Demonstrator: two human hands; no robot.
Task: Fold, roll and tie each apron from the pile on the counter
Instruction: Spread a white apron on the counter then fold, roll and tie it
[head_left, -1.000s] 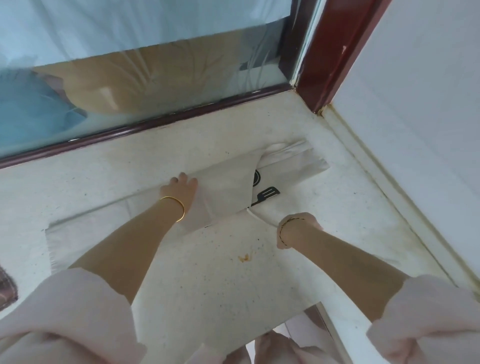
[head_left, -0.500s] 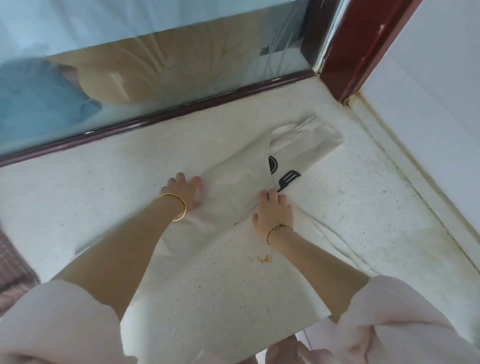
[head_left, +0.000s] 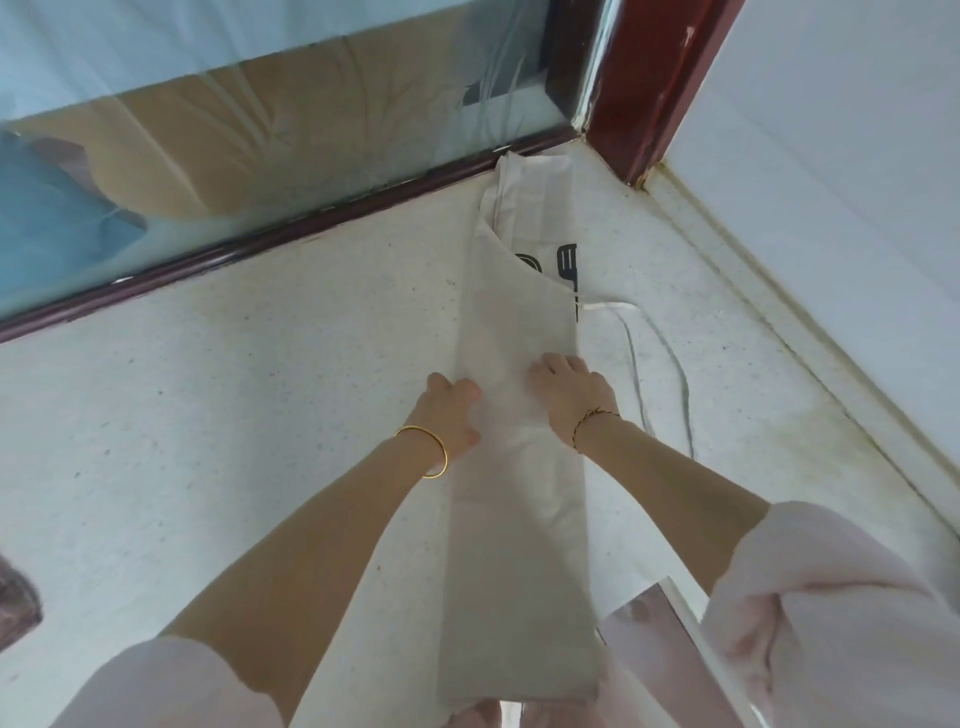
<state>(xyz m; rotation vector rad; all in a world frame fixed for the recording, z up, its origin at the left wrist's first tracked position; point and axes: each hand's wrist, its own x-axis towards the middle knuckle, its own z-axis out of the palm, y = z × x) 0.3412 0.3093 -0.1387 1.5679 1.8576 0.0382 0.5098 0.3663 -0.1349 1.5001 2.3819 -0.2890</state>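
A cream apron (head_left: 514, 545), folded into a long narrow strip, lies on the speckled counter (head_left: 260, 364). It runs from the front edge away from me to the window frame. A black print (head_left: 569, 270) shows near its far end, and its thin ties (head_left: 675, 389) trail loose on the counter to the right. My left hand (head_left: 447, 410) grips the strip's left edge, with the cloth lying over part of the fingers. On the right edge, level with it, my right hand (head_left: 571, 395) presses down with its fingers on the cloth.
A window with a dark red frame (head_left: 260, 244) bounds the counter's far side. A white wall (head_left: 831, 260) closes the right side beyond a raised ledge. The counter's front edge (head_left: 680, 603) shows at lower right, and a dark object (head_left: 15, 608) sits at the far left.
The apron has swung from lying crosswise to lying lengthwise away from me, folded narrower. Both hands have come close together at its two long edges.
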